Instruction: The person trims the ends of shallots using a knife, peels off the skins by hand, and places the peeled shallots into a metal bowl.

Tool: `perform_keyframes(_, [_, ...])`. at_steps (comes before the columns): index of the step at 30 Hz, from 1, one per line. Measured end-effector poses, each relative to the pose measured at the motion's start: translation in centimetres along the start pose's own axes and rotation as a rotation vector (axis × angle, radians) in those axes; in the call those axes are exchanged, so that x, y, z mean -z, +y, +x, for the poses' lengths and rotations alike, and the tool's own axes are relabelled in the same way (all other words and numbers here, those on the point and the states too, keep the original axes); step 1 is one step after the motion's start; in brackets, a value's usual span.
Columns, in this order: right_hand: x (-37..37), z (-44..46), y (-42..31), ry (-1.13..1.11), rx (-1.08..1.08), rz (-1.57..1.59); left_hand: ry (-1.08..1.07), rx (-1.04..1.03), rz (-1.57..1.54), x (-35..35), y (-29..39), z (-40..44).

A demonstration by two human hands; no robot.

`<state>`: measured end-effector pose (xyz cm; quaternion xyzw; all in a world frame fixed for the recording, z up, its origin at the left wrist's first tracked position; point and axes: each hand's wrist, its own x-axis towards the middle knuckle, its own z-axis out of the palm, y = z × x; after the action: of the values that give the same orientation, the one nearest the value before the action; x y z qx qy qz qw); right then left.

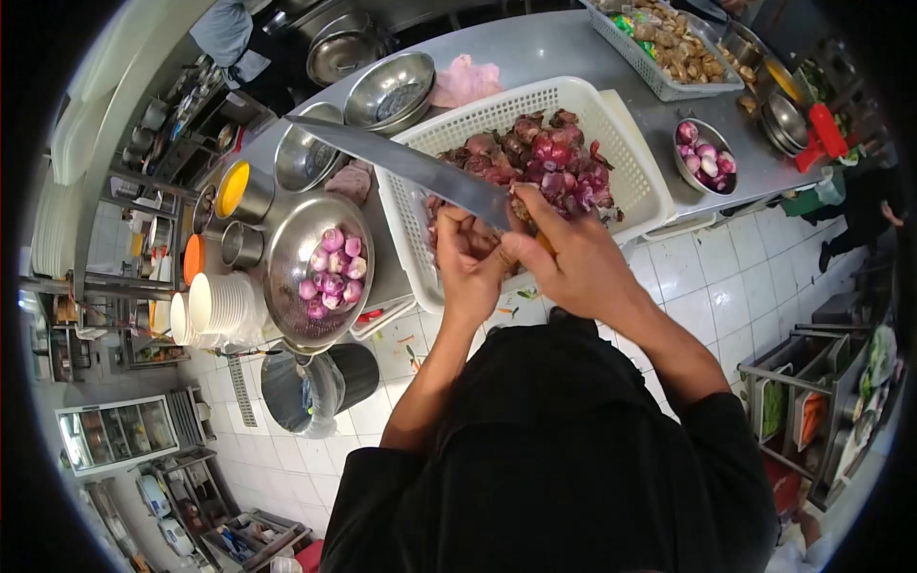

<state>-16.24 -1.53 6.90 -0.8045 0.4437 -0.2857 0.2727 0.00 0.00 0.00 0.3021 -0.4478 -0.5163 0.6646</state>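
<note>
My right hand (pixel 570 250) grips a large kitchen knife (pixel 411 170); its broad blade points to the upper left. Close beside it, my left hand (pixel 468 253) has its fingers curled under the blade near the handle end. Whatever it holds is hidden by the fingers and blade. Both hands are over the near side of a white plastic basket (pixel 630 172), which contains unpeeled red onions (pixel 554 153) and loose skins. To the left, a steel colander-like bowl (pixel 287 248) holds several peeled red onions (pixel 331 263).
On the steel counter (pixel 544 48) are steel bowls (pixel 392 86), a pink cloth or bag (pixel 465 81), a grey basket of brown pieces (pixel 673 57) and a smaller onion bowl (pixel 705 158). White tubs (pixel 215 304) stand left. A black bin (pixel 296 387) is below; another person (pixel 860 205) stands right.
</note>
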Motion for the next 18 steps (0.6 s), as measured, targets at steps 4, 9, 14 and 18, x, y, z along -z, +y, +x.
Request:
perform_keyframes(4, [1.6,1.3,1.4,-0.112,-0.185,0.425,-0.051,0.120,-0.343,0.7,-0.6,1.0])
perform_keyframes(9, [2.6,2.2,0.6,-0.292,-0.474,0.634,0.039,0.224,-0.358,0.8,0.0,1.0])
perform_keyframes(14, [0.8,2.4,1.5,-0.170,-0.301,0.579,0.231,0.340,0.025,-0.6,1.0,2.0])
perform_keyframes(18, [1.9,2.8,1.8,-0.309,-0.522,0.736,0.278,0.350,0.006,-0.2,1.9,2.2])
